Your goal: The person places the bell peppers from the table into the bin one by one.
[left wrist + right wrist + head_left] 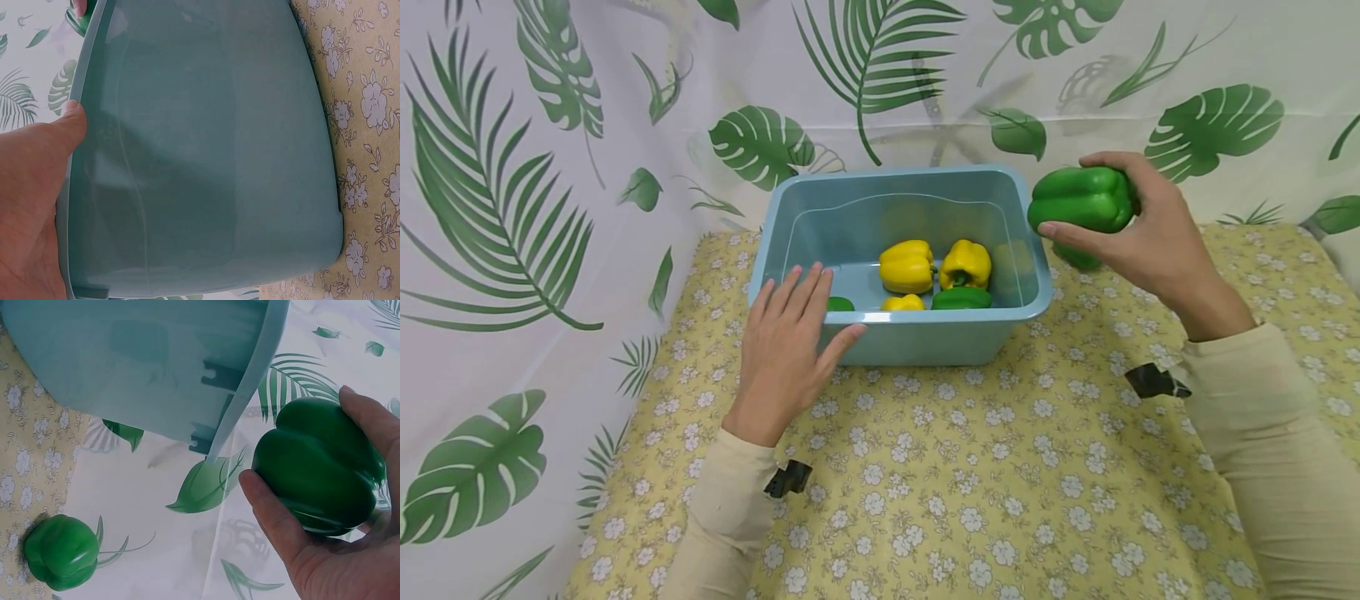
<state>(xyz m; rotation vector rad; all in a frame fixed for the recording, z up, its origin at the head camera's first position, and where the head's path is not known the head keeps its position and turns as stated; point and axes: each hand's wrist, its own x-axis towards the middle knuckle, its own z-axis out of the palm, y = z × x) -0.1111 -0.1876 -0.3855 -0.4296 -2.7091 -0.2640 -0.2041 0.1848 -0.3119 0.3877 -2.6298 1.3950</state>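
In the head view a green bell pepper (1081, 200) is held up by my right hand (1161, 237), thumb below and fingers above, beside the right rim of a blue plastic bin (925, 340). My left hand (786, 358) rests over the bin's front left rim, fingers straight and thumb along the front edge. Inside the bin lie yellow bell peppers (906, 267) and green bell peppers (961, 298), some partly hidden by the front wall. Another green bell pepper (62, 552) sits on the cloth right of the bin, mostly hidden behind the held one in the head view.
A yellow floral cloth (940, 483) covers the table. Behind and to the left hangs a white sheet (647, 67) with a green leaf print, close to the bin's back. Black straps (1157, 381) show at both wrists.
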